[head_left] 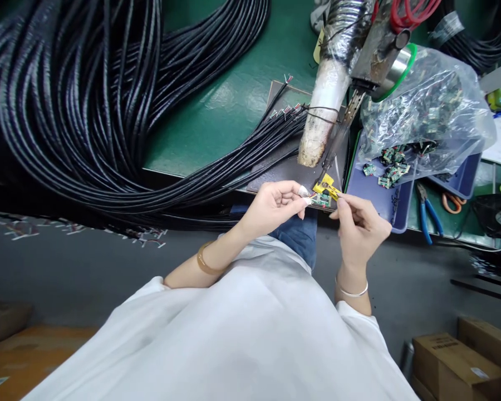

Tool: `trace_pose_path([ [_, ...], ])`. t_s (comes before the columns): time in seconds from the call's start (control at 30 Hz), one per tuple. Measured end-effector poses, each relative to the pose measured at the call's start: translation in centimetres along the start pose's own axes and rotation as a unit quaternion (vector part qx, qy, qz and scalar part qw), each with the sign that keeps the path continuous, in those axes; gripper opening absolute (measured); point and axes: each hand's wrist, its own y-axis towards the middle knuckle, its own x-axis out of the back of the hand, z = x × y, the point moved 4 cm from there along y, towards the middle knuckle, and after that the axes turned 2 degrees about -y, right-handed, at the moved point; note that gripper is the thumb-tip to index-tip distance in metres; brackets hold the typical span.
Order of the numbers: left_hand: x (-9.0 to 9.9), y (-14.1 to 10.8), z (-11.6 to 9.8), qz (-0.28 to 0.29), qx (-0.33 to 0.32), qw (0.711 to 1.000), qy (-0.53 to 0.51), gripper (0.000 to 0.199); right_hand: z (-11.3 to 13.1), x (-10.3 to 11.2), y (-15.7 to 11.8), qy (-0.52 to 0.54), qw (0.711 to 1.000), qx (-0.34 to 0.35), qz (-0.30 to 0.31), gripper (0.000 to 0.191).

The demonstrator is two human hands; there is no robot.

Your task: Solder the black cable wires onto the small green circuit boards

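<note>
My left hand [280, 201] is closed in a pinch on thin coloured wires [313, 196], beside a small green circuit board [322, 199]. My right hand [359, 225] is closed on a slim yellow tool [333, 192] that looks like tweezers; its far end reaches over the board. Just above, a soldering iron [333, 149] fixed in a stand points down, its tip close to the yellow piece and the wires. Whether the tip touches the wires I cannot tell. The board lies over the front edge of a dark work plate [271, 170].
Thick bundles of black cable [87, 111] cover the left side. A white fume tube [321, 117] and a solder spool [394, 75] hang over the plate. At right are a blue tray [394, 214], a plastic bag of boards [434, 106], blue-handled pliers [428, 214] and orange-handled scissors [453, 203].
</note>
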Motion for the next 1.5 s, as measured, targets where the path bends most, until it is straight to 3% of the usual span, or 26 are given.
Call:
trace_pose_path([
  [0.07, -0.1, 0.0, 0.1, -0.002, -0.011, 1.000, 0.002, 0.011, 1.0, 0.1, -0.4, -0.051, 0.997, 0.062, -0.012, 0.019],
  [0.23, -0.2, 0.0, 0.5, -0.004, -0.017, 1.000, 0.002, 0.009, 1.8, -0.9, -1.0, -0.103, 0.983, 0.131, 0.073, 0.029],
  [0.43, -0.1, 0.1, 0.8, -0.024, -0.014, 1.000, -0.007, 0.012, 1.8, -1.0, -1.7, -0.082, 0.979, 0.154, 0.104, 0.028],
  [0.6, -0.3, -0.1, 0.7, -0.011, -0.002, 1.000, -0.001, 0.010, 1.2, -0.8, -1.5, -0.091, 0.988, 0.102, 0.073, 0.033],
  [0.9, -0.2, 0.0, 0.9, -0.025, 0.001, 1.000, 0.005, 0.013, 1.6, -1.1, -2.1, -0.095, 0.971, 0.186, 0.115, 0.034],
  [1.03, -0.3, -0.1, 0.6, -0.005, 0.006, 1.000, 0.010, 0.012, 0.6, -0.9, -1.8, -0.070, 0.992, 0.075, 0.080, 0.033],
  [1.23, -0.3, -0.3, 0.4, 0.020, 0.022, 1.000, 0.004, 0.012, -0.7, -1.6, -1.5, 0.079, 0.984, -0.079, 0.140, 0.026],
  [1.5, -0.5, -0.4, 0.6, 0.098, 0.106, 0.989, 0.006, 0.013, -1.1, -1.7, -1.2, 0.181, 0.946, -0.137, 0.233, 0.026],
])
